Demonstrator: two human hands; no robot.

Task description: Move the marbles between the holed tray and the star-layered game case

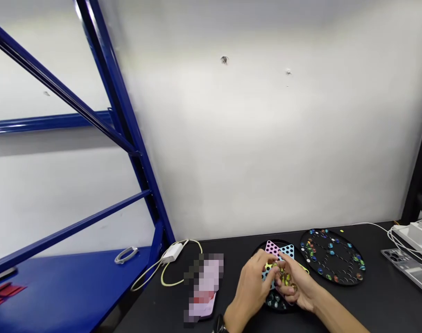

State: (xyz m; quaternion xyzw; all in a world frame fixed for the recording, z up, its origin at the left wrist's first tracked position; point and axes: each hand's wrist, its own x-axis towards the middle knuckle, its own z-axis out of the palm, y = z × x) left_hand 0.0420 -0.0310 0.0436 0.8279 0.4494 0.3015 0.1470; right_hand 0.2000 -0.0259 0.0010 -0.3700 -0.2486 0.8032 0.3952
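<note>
Several yellow-green glass marbles [286, 279] lie in my right hand [301, 283], its fingers curled around them like a cup. From the left, my left hand [251, 283] meets it, thumb and fingertips closed on one marble [275, 265]. Beneath both hands is a round black tray [257, 248], partly covered by them. Punched cards in pink [272, 247] and light blue [287, 250] with dark holes rest in this tray. Clear marbles [276, 300] sit at its near side.
Right of my hands, a round black board [339, 254] carries coloured marbles around its edge and inside. A pink phone [208, 296], partly pixelated, lies left. Behind it is a white adapter [172, 252] with a cable. A power strip [417, 236] stands far right; a blue frame [134, 138] rises left.
</note>
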